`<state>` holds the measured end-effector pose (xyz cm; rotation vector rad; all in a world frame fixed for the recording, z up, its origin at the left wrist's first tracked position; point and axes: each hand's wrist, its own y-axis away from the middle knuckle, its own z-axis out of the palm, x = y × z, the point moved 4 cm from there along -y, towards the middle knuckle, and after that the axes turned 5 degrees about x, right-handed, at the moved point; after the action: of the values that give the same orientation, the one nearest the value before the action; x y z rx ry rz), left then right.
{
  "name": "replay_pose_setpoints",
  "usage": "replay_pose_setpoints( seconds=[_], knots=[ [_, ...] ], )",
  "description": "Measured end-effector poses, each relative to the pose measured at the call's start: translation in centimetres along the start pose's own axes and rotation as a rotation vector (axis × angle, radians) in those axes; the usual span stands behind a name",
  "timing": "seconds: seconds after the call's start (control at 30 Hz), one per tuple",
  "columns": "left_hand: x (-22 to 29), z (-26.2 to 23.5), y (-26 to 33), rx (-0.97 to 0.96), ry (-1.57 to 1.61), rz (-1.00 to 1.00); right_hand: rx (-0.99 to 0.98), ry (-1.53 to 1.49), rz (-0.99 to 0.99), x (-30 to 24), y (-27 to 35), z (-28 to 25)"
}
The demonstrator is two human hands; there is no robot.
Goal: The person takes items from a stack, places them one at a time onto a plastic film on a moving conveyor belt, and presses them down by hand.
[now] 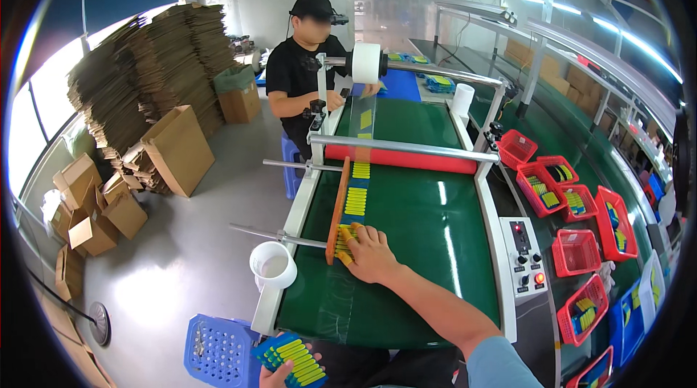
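Observation:
My left hand [274,376] is closed around several blue pieces with yellow strips [296,359], at the lower edge beside the belt's near end. Over the green conveyor belt [414,243] reaches my right hand [372,256], its fingers bent down on a blue-and-yellow piece [348,232] next to the orange guide bar [339,206]. Yellow coverings show on some of its fingertips. A row of like pieces [356,199] lies ahead of that hand along the bar, running under the red roller [414,158]. The hand partly hides the piece beneath it.
Across the belt, a person in black [301,61] works beside a white roll [365,63] on a metal frame. A control box [524,257] stands right of the belt, with red baskets [576,251] beyond. At left are a blue plastic stool [218,344] and cardboard boxes [178,148].

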<state>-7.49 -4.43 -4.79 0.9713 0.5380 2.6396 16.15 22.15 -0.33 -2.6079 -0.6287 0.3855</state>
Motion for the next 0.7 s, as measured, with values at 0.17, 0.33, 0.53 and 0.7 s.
replay_pose_setpoints(
  seconds=[0.17,0.33,0.53,0.7],
  knots=[
    [0.4,0.9,0.4,0.042,-0.024,0.014,0.162,-0.028,0.063,-0.1,-0.3,-2.9],
    [0.7,2.0,-0.1,0.025,-0.031,-0.01,0.022,-0.456,0.039,-3.5,1.5,-7.1],
    [0.5,4.6,-1.1,0.131,-0.166,0.067,-0.58,-0.943,0.095,-10.0,5.8,-9.0],
    [-0.2,3.3,-2.8,0.087,-0.179,0.085,-0.623,-1.156,0.225,-8.3,6.8,-7.0]
  ],
)
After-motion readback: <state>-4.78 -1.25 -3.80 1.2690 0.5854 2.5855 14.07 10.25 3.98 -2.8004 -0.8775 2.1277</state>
